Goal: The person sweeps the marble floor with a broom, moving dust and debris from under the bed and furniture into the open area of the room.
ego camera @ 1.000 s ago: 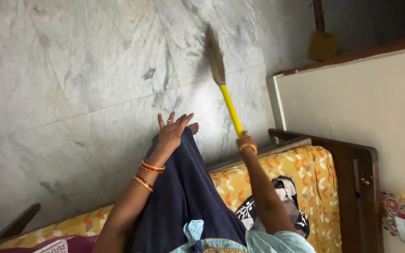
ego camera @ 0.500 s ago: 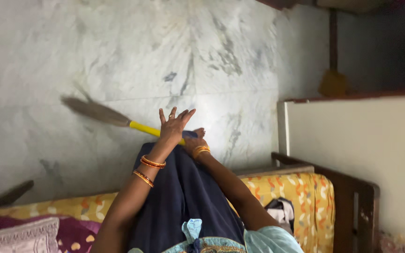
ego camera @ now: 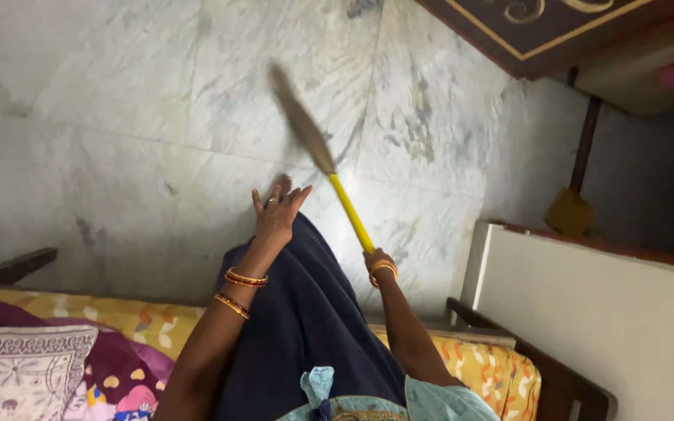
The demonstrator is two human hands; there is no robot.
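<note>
Head view: right hand (ego camera: 378, 261) gripped a yellow-handled grass broom (ego camera: 329, 168) over the grey marble floor (ego camera: 118, 117); left hand (ego camera: 274, 214), fingers spread wide, rested on dark navy cloth (ego camera: 306, 312).

broom (ego camera: 317, 160): from what I can see, dry straw-like bristles, blurry, on a glossy yellow plastic handle
floor (ego camera: 142, 117): polished grey-white marble slabs, smooth, a bit shiny
bed frame (ego camera: 563, 386): dark wood, looks varnished to me
bedsheet (ego camera: 157, 320): matt printed cloth, yellow
skirt (ego camera: 306, 312): plain dark blue cloth, soft and matt
bangles (ego camera: 245, 278): shiny, metal I'd say
pillow (ego camera: 21, 366): embroidered-looking cloth
</note>
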